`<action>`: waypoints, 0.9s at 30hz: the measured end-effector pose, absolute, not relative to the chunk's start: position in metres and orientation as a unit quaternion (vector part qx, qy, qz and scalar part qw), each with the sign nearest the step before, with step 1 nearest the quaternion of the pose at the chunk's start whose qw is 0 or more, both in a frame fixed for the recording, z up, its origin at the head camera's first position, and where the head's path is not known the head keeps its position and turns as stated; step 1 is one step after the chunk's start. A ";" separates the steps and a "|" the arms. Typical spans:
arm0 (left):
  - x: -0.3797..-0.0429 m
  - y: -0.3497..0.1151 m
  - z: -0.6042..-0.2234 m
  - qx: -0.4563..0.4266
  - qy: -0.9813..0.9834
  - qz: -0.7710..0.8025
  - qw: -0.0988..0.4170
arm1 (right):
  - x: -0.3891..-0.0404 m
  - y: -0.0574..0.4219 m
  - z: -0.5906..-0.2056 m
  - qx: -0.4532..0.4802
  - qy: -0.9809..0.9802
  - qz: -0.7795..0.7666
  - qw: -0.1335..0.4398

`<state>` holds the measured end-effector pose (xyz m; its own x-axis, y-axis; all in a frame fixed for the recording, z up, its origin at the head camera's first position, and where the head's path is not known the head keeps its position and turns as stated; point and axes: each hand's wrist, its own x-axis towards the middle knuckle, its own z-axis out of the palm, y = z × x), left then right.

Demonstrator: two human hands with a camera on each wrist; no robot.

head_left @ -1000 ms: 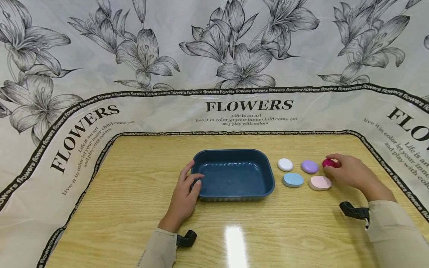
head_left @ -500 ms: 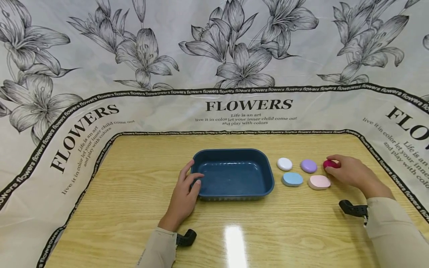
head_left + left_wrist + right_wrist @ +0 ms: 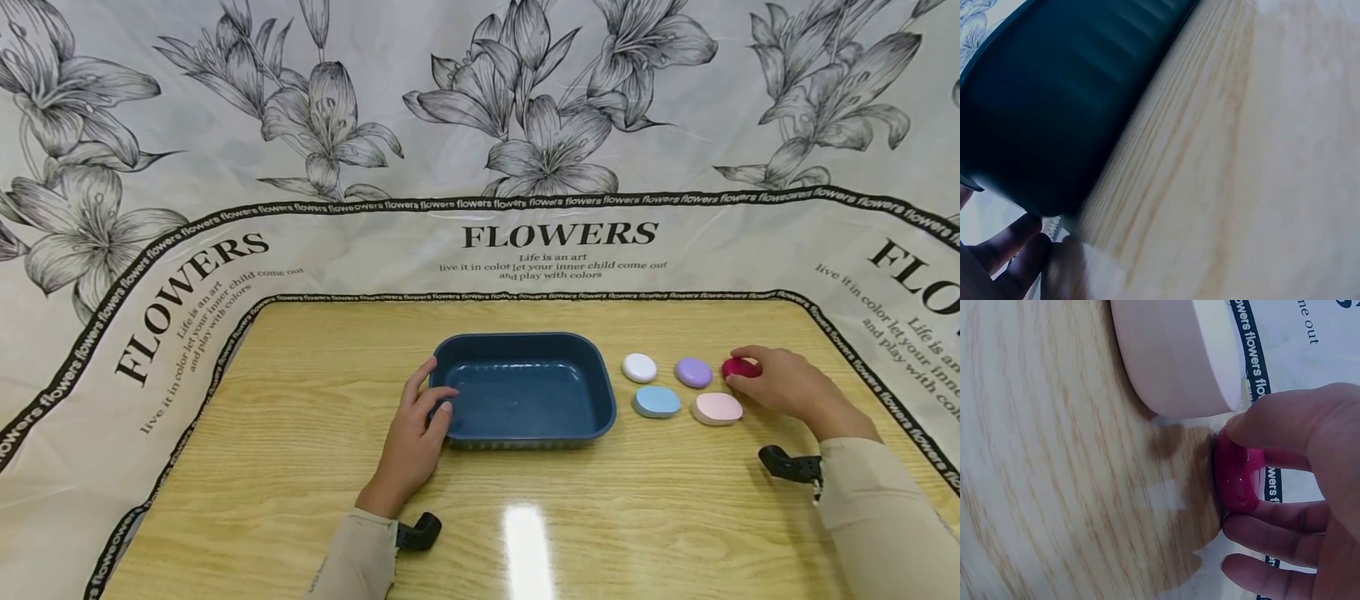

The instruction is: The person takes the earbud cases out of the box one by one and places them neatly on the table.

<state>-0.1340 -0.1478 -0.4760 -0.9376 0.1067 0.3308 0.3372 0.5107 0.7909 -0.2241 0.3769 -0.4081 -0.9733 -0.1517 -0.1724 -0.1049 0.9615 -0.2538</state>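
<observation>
A dark blue rectangular basin (image 3: 517, 400) stands mid-table in the head view. My left hand (image 3: 408, 433) rests at its left end with fingers spread and relaxed; in the left wrist view fingertips touch the outer wall of the basin (image 3: 1054, 106). To the right, my right hand (image 3: 787, 387) pinches a glossy magenta oval piece (image 3: 737, 367) between thumb and fingers. The right wrist view shows the magenta piece (image 3: 1238, 472) low at the table, partly covered by the thumb. Just nearer than it lies a pale pink oval block (image 3: 717, 409), apart from the fingers.
Between the basin and my right hand lie a white round piece (image 3: 639, 367), a purple round piece (image 3: 693, 372) and a light blue oval block (image 3: 657, 402). A flower-printed cloth (image 3: 555, 250) borders the wooden table (image 3: 300, 417) at the back and sides.
</observation>
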 end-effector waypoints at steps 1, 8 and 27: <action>-0.134 -0.148 -0.476 -0.129 -0.860 -0.478 0.120 | -0.224 0.377 -0.408 -0.065 0.986 -0.122 0.096; -0.134 -0.147 -0.475 -0.132 -0.858 -0.482 0.122 | -0.223 0.376 -0.407 -0.066 0.986 -0.115 0.102; -0.131 -0.154 -0.473 -0.109 -0.851 -0.494 0.140 | -0.215 0.343 -0.395 -0.073 0.987 -0.141 -0.023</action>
